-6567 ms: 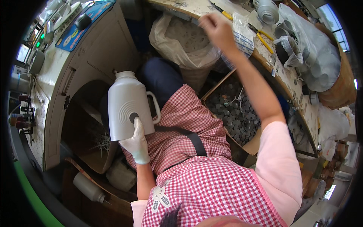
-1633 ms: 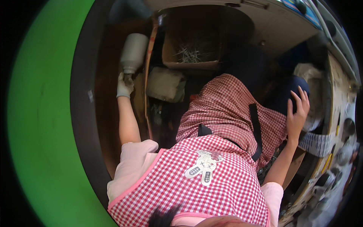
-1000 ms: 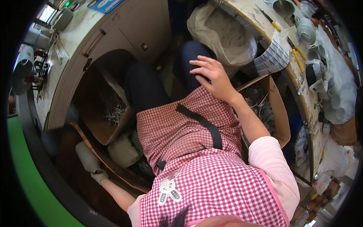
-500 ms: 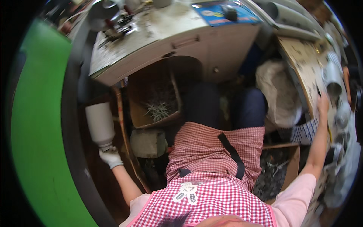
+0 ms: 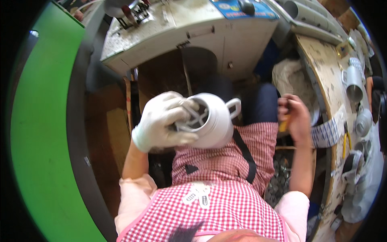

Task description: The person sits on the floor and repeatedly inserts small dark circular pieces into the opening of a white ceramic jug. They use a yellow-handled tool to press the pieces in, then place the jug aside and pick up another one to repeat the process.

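Observation:
My left hand (image 5: pixel 163 121), in a white glove, grips a pale grey jug-like vessel (image 5: pixel 219 125) by its rim, above my lap. A loop handle sticks out from the vessel's right side. Its round opening faces my glove, and pale prong-like pieces show at the mouth. My right hand (image 5: pixel 296 117), bare, hangs to the right of the vessel, over my right knee and not touching the vessel. Its fingers are curled in, and a yellow-orange thing (image 5: pixel 284 124) shows beneath them, too blurred to name.
A white desk (image 5: pixel 161 52) stands ahead, with a metal machine (image 5: pixel 135 14) at its left end. On the right bench (image 5: pixel 322 80) are grey vessels (image 5: pixel 354 82) and yellow-handled pliers (image 5: pixel 346 141). A green panel (image 5: pixel 44 121) stands at left. A plastic sack (image 5: pixel 284 76) is under the bench.
My left hand has brought the vessel from low at the left up over my lap and turned it. My right hand has come from the right bench in toward my knee.

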A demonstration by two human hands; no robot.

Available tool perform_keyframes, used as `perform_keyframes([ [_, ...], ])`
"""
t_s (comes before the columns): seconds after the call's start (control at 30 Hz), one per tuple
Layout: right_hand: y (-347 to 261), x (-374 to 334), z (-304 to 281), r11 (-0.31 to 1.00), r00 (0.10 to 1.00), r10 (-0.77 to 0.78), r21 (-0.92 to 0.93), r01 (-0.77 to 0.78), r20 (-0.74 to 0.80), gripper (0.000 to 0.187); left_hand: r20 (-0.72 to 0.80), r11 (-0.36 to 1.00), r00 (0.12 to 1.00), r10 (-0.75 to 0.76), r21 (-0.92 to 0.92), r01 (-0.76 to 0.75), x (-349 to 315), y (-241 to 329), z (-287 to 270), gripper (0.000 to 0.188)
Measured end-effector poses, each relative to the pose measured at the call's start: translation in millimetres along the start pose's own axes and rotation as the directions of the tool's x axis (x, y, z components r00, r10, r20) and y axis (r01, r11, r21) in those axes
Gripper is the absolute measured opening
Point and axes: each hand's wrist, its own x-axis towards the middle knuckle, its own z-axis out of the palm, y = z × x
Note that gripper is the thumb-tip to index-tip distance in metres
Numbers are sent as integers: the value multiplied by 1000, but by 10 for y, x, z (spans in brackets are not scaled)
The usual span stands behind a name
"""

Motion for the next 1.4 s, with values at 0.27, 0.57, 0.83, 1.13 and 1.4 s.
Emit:
perform_keyframes([
  [0.27, 856, -264, 1203, 871, 970, -225, -427, 241, 89, 21, -66, 998, 997, -37, -61, 33, -114, 60, 222, 53],
  [0.57, 914, -269, 1393, 899, 978, -83, -409, 156, 190, 16, -216, 833, 836, -504, -377, 404, -608, 94, 202, 50],
  [0.83, 594, -116, 1320, 935, 995, -36, -349, 67, 94, 30, -529, 904, 741, -414, -142, 403, -691, 317, 673, 47],
  [1.13, -317, -357, 1785, -292, 687, 138, -633, 717, 714, 31, 295, 979, 955, 34, -204, 28, 13, 81, -23, 49],
  [1.4, 116, -491, 1507, -677, 719, 75, -494, 545, 691, 24, 220, 971, 962, 162, -207, -117, 254, 161, 602, 49],
])
